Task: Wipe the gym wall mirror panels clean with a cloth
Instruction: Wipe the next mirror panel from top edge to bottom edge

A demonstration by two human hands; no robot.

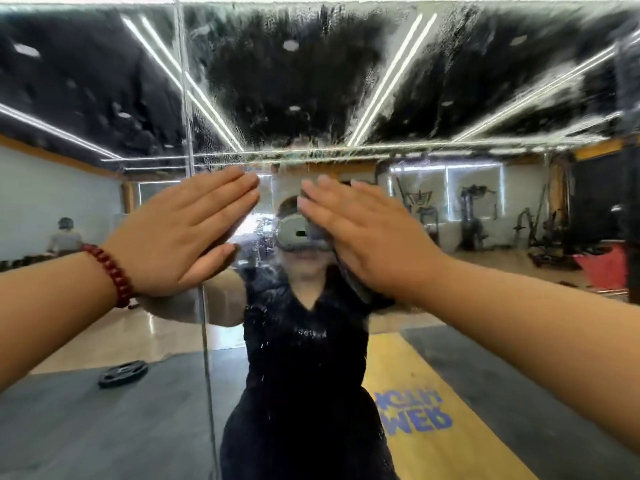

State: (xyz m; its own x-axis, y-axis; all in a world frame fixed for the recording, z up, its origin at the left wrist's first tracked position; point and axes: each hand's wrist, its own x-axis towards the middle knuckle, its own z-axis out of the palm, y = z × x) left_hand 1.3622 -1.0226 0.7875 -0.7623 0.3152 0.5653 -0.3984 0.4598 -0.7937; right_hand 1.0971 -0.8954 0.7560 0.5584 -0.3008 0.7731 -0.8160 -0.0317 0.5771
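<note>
Head view: right hand flat, pressing grey cloth against mirror.

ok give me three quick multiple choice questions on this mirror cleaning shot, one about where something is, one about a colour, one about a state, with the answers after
1. Where is the cloth?
A. under the right hand, against the mirror
B. draped over the left wrist
C. lying on the floor

2. What colour is the bead bracelet on the left wrist?
A. blue
B. dark red
C. white

3. How is the left hand held?
A. curled in a fist
B. pinching a spray bottle
C. flat, fingers straight, on the glass

Answers:
1. A, grey fabric shows below the right palm on the glass.
2. B, the beads are dark red.
3. C, its straight fingers lie flat beside the panel seam.
</note>
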